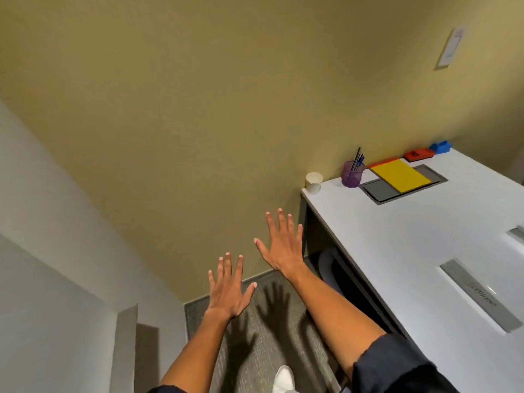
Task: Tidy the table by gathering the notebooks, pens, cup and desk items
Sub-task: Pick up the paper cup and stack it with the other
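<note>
A white table [397, 236] fills the right side. At its far corner stands a white paper cup [313, 182]. Beside it a purple mesh holder [352, 174] contains several pens [357, 160]. A yellow notebook [400, 175] lies over a red one [382, 161] and partly over a grey inset panel [381, 191]. Further back sit a red desk item [419, 155] and a blue one [440, 146]. My left hand [228, 290] and my right hand [283, 245] are stretched out over the floor left of the table, fingers spread, holding nothing.
A yellow-green wall stands behind the table, with a white wall plate [451, 49] high on the right. Grey carpet [255, 330] lies below my hands, my white shoe [283, 378] on it. A white partition [56, 279] stands left. Metal cable flaps [479, 295] are set in the tabletop.
</note>
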A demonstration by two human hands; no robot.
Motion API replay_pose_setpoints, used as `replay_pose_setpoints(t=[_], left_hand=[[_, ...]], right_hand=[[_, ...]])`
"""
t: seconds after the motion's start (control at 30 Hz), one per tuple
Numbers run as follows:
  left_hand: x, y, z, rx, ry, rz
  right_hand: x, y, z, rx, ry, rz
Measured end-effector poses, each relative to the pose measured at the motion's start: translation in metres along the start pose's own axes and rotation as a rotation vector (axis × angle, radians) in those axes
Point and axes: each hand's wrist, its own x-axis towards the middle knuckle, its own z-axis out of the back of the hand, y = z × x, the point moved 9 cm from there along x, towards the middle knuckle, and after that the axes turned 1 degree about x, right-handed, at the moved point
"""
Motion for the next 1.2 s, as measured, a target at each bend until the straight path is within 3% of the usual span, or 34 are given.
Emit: replay_pose_setpoints(t=[0.3,0.7,1.0,1.2], left_hand=[[0.157,-0.091,0.037,0.016,0.022,-0.179],[0.322,-0.193,0.012,0.074,0.105,-0.429],[0.415,-0.208,-0.025,0.011,0.254,-0.500],[0.440,-0.212,-0.042,-0.109,0.325,-0.475]], right_hand=[[0.118,-0.092,0.028,0.045,-0.029,-0.176],[0.200,-0.248,-0.004,0.119,0.008,-0.536],[0.277,-0.286,-0.022,0.407,-0.052,-0.663],[0.313,-0.288,-0.043,0.472,-0.016,-0.718]])
